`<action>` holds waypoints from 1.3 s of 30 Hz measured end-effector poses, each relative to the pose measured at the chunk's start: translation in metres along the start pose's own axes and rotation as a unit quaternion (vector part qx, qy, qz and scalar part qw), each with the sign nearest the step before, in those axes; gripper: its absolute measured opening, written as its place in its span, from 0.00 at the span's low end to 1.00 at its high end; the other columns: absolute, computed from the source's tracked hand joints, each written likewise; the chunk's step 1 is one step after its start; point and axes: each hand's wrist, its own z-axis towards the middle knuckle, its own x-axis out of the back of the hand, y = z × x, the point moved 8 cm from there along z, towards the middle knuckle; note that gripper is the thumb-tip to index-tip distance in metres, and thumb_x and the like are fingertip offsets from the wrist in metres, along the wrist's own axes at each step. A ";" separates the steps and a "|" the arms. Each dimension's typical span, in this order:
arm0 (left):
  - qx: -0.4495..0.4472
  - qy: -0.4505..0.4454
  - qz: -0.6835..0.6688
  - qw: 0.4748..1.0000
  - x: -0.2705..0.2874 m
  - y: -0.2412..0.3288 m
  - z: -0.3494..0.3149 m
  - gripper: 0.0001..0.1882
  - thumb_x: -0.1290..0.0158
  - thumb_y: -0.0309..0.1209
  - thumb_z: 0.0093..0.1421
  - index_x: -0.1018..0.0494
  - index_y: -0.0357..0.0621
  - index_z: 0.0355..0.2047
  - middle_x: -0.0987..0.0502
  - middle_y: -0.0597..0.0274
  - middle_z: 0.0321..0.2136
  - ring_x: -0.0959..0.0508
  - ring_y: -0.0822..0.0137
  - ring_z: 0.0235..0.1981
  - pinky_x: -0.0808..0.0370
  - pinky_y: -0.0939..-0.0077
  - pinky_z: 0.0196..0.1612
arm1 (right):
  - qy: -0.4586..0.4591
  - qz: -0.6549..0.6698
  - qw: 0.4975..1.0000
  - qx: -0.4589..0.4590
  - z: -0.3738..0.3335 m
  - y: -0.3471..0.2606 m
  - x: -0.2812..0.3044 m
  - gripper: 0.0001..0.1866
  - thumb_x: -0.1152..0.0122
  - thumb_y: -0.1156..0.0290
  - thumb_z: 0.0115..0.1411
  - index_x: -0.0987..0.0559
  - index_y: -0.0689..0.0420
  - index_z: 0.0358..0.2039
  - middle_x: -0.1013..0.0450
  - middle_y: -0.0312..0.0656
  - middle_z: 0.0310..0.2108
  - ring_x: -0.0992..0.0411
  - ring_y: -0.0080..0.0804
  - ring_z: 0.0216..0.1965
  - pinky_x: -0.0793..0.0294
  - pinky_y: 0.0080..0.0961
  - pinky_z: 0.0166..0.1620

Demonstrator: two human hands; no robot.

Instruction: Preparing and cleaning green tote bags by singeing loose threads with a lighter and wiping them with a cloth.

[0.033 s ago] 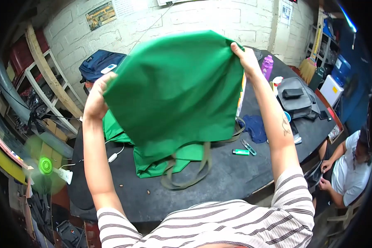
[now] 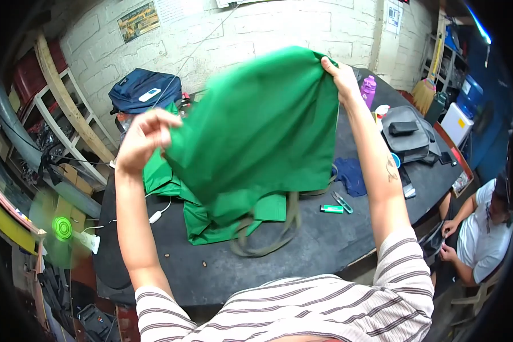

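Note:
In front of me a green tote bag [image 2: 262,125] hangs raised above the black table. My right hand [image 2: 341,77] is closed on its upper right corner, with the thumb on top. My left hand [image 2: 145,139] is beside the bag's blurred left edge, its fingers half bent and apart; no cloth shows between them. Below hang olive straps [image 2: 268,248], which rest partly on the tabletop. More green cloth [image 2: 202,228] lies heaped on the table under the bag, partly hidden by it.
On the black table [image 2: 302,262] lie a green lighter-like piece [image 2: 332,209], small thread snips [image 2: 343,202] and dark blue cloth [image 2: 352,175]. A purple bottle [image 2: 368,91] and grey bag [image 2: 410,134] stand right. A fan [image 2: 62,228] spins left; a person [image 2: 481,233] sits right.
The bag's left side has swung right and folded inward. My left hand has shifted right, and its fingers have come off the bag's left edge. My right hand has kept its hold.

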 end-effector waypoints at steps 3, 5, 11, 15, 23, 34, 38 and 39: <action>0.063 -0.193 -0.123 0.971 -0.059 0.010 -0.010 0.22 0.41 0.39 0.54 0.25 0.31 0.41 0.23 0.58 0.20 0.23 0.68 0.20 0.26 0.75 0.25 | -0.054 0.154 0.986 0.038 0.016 0.012 -0.013 0.14 0.39 0.64 0.58 0.23 0.62 0.39 0.25 0.38 0.34 0.28 0.27 0.35 0.28 0.26 0.43; 0.022 -0.033 -0.016 0.999 -0.041 0.002 0.023 0.17 0.49 0.37 0.62 0.26 0.37 0.45 0.23 0.60 0.31 0.25 0.73 0.31 0.28 0.78 0.36 | -0.167 0.178 0.969 -0.026 0.009 0.015 -0.046 0.13 0.41 0.65 0.60 0.25 0.60 0.41 0.25 0.37 0.35 0.28 0.25 0.35 0.28 0.24 0.42; 0.064 0.025 0.118 0.991 -0.082 -0.027 0.119 0.22 0.41 0.39 0.55 0.27 0.40 0.47 0.22 0.59 0.36 0.26 0.74 0.39 0.31 0.78 0.44 | -0.319 0.082 0.943 0.041 -0.022 -0.043 -0.156 0.14 0.39 0.64 0.58 0.28 0.57 0.40 0.27 0.42 0.33 0.29 0.26 0.36 0.28 0.22 0.40; 0.023 0.153 0.126 0.980 -0.061 -0.028 0.149 0.12 0.39 0.36 0.51 0.27 0.41 0.23 0.27 0.71 0.19 0.33 0.79 0.20 0.38 0.82 0.25 | -0.136 -0.311 0.919 0.202 -0.013 -0.094 -0.105 0.14 0.41 0.62 0.59 0.27 0.58 0.39 0.29 0.35 0.31 0.31 0.20 0.30 0.30 0.17 0.35; 0.037 0.353 0.474 0.806 0.015 0.006 0.115 0.17 0.49 0.41 0.46 0.25 0.37 0.18 0.26 0.45 0.23 0.24 0.47 0.29 0.28 0.59 0.33 | -0.025 -0.185 0.972 -0.142 -0.123 0.029 0.043 0.44 0.68 0.31 0.60 0.28 0.60 0.54 0.28 0.43 0.49 0.33 0.28 0.51 0.38 0.24 0.53; 0.125 0.251 0.423 0.862 0.007 -0.013 0.099 0.12 0.53 0.28 0.47 0.32 0.39 0.33 0.26 0.45 0.22 0.24 0.50 0.27 0.27 0.63 0.33 | -0.056 -0.418 0.878 -0.227 -0.158 0.048 0.026 0.31 0.51 0.43 0.59 0.25 0.66 0.27 0.27 0.49 0.18 0.24 0.38 0.21 0.25 0.34 0.27; 0.129 0.195 0.455 0.859 0.002 -0.015 0.090 0.16 0.57 0.21 0.47 0.32 0.44 0.38 0.26 0.37 0.26 0.24 0.41 0.31 0.29 0.56 0.36 | -0.218 -0.164 0.893 -0.359 -0.199 0.067 -0.015 0.19 0.49 0.58 0.63 0.37 0.63 0.37 0.29 0.46 0.14 0.27 0.33 0.13 0.25 0.27 0.15; 0.118 0.186 0.477 0.851 0.001 -0.018 0.089 0.16 0.57 0.20 0.47 0.31 0.43 0.37 0.26 0.35 0.27 0.25 0.39 0.33 0.30 0.55 0.37 | -0.232 -0.170 0.879 -0.380 -0.208 0.072 -0.015 0.18 0.49 0.59 0.63 0.39 0.61 0.39 0.29 0.47 0.14 0.27 0.34 0.13 0.25 0.27 0.15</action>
